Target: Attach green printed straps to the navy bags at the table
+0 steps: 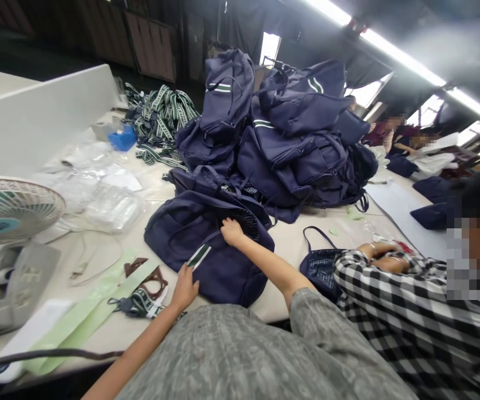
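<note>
Currently, I log one navy bag (pixel 229 275) lying on the tabletop (pixel 292 233), just off the centre of my feed toward seven o'clock. My right hand (pixel 232 230), at the bag's one o'clock, has its grip clamped on the edge of the opening (pixel 246 221). My left hand (pixel 185 290), at the bag's seven o'clock, touches fabric beside the striped band (pixel 199 256); whether that grip is together, I cannot tell. Also noted across the feed: heaped navy bags (pixel 273 147) at one o'clock, patterned straps (pixel 163 119) at eleven, a fan (pixel 13 211) at nine, a co-worker's checked sleeve (pixel 373 278) at four.
</note>
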Demonstrator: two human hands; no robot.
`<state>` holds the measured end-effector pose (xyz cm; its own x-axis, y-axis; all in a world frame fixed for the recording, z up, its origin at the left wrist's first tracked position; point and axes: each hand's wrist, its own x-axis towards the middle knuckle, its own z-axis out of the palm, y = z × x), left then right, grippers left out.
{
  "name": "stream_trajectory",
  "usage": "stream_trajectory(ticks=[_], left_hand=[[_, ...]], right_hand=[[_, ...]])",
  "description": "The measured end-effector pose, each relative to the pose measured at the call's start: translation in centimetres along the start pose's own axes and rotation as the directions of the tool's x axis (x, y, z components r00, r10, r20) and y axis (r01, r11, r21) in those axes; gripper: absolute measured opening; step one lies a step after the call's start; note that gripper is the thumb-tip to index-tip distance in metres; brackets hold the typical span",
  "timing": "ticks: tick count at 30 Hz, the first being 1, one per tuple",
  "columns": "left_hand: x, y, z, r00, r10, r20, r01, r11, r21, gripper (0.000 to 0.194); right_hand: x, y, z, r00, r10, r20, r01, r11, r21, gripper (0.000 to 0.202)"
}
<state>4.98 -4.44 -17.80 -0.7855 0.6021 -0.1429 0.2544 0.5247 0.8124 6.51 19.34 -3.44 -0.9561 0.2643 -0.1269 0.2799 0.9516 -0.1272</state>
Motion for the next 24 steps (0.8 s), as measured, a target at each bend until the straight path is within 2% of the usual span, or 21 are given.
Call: stream_trajectory(ticks=[4,6,7,8,10,12,13,15,17,19,21,24], left_hand=[[0.3,1.4,-0.5,0.998,-0.061,0.035,0.066,0.984,-0.167,0.064],[1.0,2.7,-1.1,0.992,-0.083,0.097,0.107,0.957,-0.27,0.067],[1.4,3.4,-1.5,0.987,-0.086,0.138,0.127,0.937,-0.325,0.067],[1.9,4.1,-1.9,0.98,-0.081,0.182,0.146,0.914,-0.379,0.064],[2.7,5.5,-3.1,0.965,-0.054,0.256,0.171,0.868,-0.466,0.059],[3.0,6.7,-4.3,0.951,-0.032,0.306,0.207,0.803,-0.559,0.057],[3.1,7.2,-4.9,0.947,-0.037,0.32,0.239,0.748,-0.619,0.056],[2.9,8.1,-5.8,0.946,-0.091,0.313,0.301,0.608,-0.734,0.05],[2.6,8.6,-6.1,0.945,-0.192,0.267,0.328,0.523,-0.787,0.046],[2.4,8.9,-5.6,0.937,-0.285,0.203,0.333,0.549,-0.766,0.045],[2.3,8.9,-4.7,0.921,-0.359,0.15,0.351,0.598,-0.72,0.047],[2.4,8.7,-3.0,0.897,-0.435,0.077,0.378,0.667,-0.643,0.053]], right_hand=[[-0.7,0.2,-2.9,0.998,0.019,-0.052,-0.012,0.991,0.132,0.02],[-1.6,-0.7,-3.8,0.997,0.021,-0.08,0.011,0.925,0.38,0.028],[-2.1,-1.5,-3.9,0.997,0.028,-0.077,0.022,0.814,0.58,0.03],[-2.7,-2.4,-3.8,0.998,0.035,-0.05,0.016,0.639,0.769,0.031],[-3.7,-4.3,-3.0,0.997,0.04,0.063,-0.071,0.223,0.972,0.034],[-4.3,-5.6,-2.0,0.981,0.06,0.187,-0.183,-0.066,0.981,0.037],[-4.5,-5.8,-1.5,0.968,0.084,0.237,-0.221,-0.169,0.961,0.038],[-4.5,-5.6,-0.9,0.942,0.138,0.307,-0.253,-0.311,0.916,0.036],[-4.4,-4.8,-0.7,0.929,0.162,0.334,-0.255,-0.376,0.891,0.035],[-4.5,-4.1,-0.7,0.932,0.168,0.322,-0.239,-0.385,0.892,0.035],[-4.8,-3.7,-0.9,0.947,0.171,0.272,-0.202,-0.341,0.918,0.037],[-5.5,-3.6,-1.5,0.971,0.124,0.205,-0.176,-0.21,0.962,0.038]])
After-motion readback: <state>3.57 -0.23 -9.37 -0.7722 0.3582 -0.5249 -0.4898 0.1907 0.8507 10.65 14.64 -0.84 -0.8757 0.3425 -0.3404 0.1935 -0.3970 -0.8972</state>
